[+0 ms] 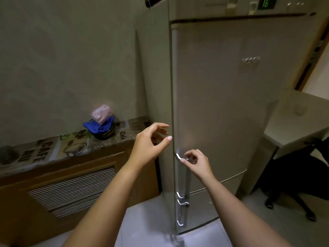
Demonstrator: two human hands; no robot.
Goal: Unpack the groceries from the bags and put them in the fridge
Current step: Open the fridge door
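A tall silver fridge [222, 97] fills the right of the head view, both doors closed. Its upper door has a vertical metal handle [187, 175] near the left edge. My right hand [195, 164] is at the top of that handle, fingers curled beside the bracket, holding nothing. My left hand [151, 142] hovers just left of the door's edge, fingers spread and empty. No grocery bags or groceries show in this view.
A wooden radiator cover [71, 189] with a printed cloth top [53, 148] stands left of the fridge, bearing a blue fabric bundle [99, 127] and a pink pack [102, 113]. A pale table [299, 125] and a black chair [299, 175] sit at right.
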